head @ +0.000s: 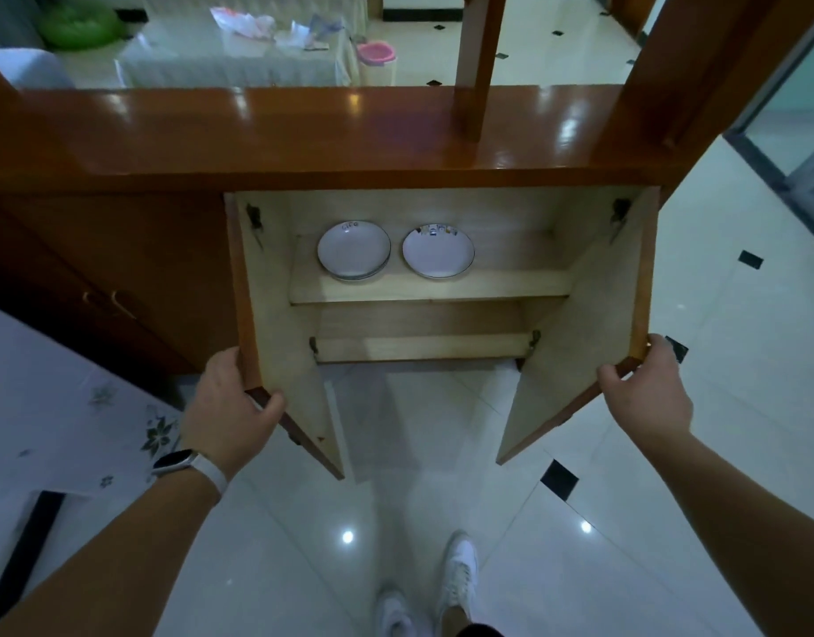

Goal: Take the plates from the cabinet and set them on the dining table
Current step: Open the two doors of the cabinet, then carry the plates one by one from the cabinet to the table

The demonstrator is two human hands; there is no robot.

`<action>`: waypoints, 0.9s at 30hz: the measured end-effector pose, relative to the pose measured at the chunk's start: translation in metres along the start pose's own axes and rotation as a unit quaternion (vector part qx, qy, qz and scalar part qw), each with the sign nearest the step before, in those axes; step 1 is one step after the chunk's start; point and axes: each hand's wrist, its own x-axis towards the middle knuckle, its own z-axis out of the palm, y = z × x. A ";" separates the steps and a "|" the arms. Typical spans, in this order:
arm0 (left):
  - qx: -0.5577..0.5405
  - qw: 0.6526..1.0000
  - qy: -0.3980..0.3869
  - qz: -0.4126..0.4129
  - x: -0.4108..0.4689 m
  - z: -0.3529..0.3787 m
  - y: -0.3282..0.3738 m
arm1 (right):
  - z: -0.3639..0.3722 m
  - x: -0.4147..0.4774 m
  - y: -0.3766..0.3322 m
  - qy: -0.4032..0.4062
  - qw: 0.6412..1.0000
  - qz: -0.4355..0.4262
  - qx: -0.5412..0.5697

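The low wooden cabinet (423, 287) stands with both doors swung wide. On its upper shelf a small stack of white plates (353, 250) sits at the left, and a single white plate (438, 251) with a coloured pattern on its rim sits to its right. My left hand (232, 406) grips the bottom edge of the left door (285, 342). My right hand (644, 388) grips the bottom edge of the right door (589, 333). Both hands are well in front of and below the plates.
A table with a floral cloth (60, 406) juts in at the lower left. The glossy wooden counter (331, 131) tops the cabinet, with two wooden posts rising from it. Shiny tiled floor and my white shoes (432, 590) lie below. A sliding glass door frame (782, 144) is at right.
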 end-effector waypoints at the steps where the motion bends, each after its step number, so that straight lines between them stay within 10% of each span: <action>1: 0.029 0.999 0.003 0.014 0.000 -0.006 -0.006 | -0.005 0.000 0.004 0.008 1.000 0.005 0.001; 13: 0.239 0.961 0.028 0.137 0.013 -0.051 -0.026 | -0.051 -0.005 0.024 0.089 0.976 -0.084 -0.178; 27: 0.200 0.969 -0.024 0.141 0.018 -0.029 0.005 | -0.010 -0.033 -0.035 -0.060 0.949 -0.207 -0.231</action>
